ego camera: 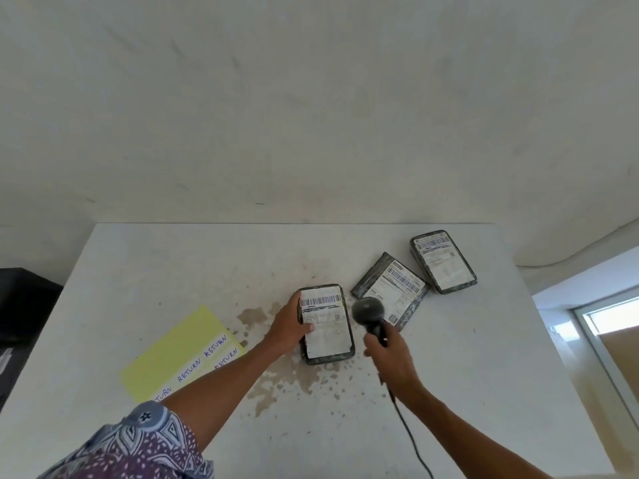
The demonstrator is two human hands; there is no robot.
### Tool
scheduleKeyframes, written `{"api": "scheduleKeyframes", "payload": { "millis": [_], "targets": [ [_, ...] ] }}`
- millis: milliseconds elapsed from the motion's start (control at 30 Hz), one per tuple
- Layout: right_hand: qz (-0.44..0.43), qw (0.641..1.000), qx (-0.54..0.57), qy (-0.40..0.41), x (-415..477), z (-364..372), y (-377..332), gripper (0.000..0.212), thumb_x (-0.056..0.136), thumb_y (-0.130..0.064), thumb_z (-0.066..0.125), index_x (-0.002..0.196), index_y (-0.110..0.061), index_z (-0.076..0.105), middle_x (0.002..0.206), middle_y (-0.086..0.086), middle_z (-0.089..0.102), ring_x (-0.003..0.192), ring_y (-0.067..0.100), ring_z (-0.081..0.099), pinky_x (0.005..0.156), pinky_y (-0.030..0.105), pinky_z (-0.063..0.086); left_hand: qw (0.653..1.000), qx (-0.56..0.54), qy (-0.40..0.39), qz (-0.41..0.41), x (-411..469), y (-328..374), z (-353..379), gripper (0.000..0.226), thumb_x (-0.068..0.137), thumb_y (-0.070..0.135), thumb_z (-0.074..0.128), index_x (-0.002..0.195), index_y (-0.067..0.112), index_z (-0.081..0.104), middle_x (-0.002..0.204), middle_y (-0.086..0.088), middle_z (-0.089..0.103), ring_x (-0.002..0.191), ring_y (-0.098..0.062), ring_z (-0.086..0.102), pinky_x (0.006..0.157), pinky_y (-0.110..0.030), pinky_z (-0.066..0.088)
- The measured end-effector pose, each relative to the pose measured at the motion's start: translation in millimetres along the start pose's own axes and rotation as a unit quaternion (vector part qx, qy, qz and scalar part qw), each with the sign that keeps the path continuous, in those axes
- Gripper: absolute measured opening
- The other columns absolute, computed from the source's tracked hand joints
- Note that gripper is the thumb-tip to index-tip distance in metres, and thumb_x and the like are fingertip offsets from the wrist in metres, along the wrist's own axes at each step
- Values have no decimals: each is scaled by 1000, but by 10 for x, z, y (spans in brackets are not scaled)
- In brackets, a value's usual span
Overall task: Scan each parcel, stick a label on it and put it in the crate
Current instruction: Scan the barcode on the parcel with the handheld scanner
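Observation:
Three dark parcels with white barcode labels lie on the white table (138,271). My left hand (288,328) grips the nearest parcel (328,337) by its left edge, thumb on its label. My right hand (389,354) holds a black corded barcode scanner (369,314) just right of that parcel, its head raised over the table. A second parcel (392,288) lies tilted behind the scanner. The third parcel (444,261) sits further back right. A yellow sheet (176,347) carrying white strips marked RETURN lies at the left.
Brown stains mark the table around the near parcel. The scanner's cable (411,440) runs toward the table's front edge. A dark object (20,302) stands beyond the table's left edge. A wall rises behind; a doorway shows at the right.

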State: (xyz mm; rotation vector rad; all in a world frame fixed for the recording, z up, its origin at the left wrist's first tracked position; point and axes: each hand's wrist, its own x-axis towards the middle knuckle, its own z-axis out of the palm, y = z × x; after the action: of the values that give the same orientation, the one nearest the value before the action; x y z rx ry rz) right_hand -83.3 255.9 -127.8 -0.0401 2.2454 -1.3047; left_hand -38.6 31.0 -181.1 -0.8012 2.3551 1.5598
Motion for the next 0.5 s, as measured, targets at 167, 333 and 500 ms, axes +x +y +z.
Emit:
{"api": "scheduleKeyframes", "payload": {
  "millis": [167,333,500],
  "targets": [
    [-39,999,23,-23,-233,363,-376,25,90,-47,66,92,-22,61,82,4,69,75,20,70,61,24,54,1000,12,-4,19,-101,-35,-44,88,82,-2,66,155,23,22,140,-6,54,117,-17,53,90,-34,55],
    [-28,999,-11,-11,-322,496,-420,35,90,-58,60,93,-23,61,81,8,70,76,24,68,59,25,54,1000,7,-5,11,-151,-61,-44,89,80,-1,66,155,20,24,140,-11,53,121,-28,56,90,-44,57],
    [-31,999,-10,1,-323,486,-448,26,93,-53,57,96,-27,58,80,-1,69,66,9,68,54,15,50,999,40,10,22,-147,-93,-20,88,79,1,70,153,15,25,140,-10,55,123,-26,56,89,-34,55]
  ]
}}
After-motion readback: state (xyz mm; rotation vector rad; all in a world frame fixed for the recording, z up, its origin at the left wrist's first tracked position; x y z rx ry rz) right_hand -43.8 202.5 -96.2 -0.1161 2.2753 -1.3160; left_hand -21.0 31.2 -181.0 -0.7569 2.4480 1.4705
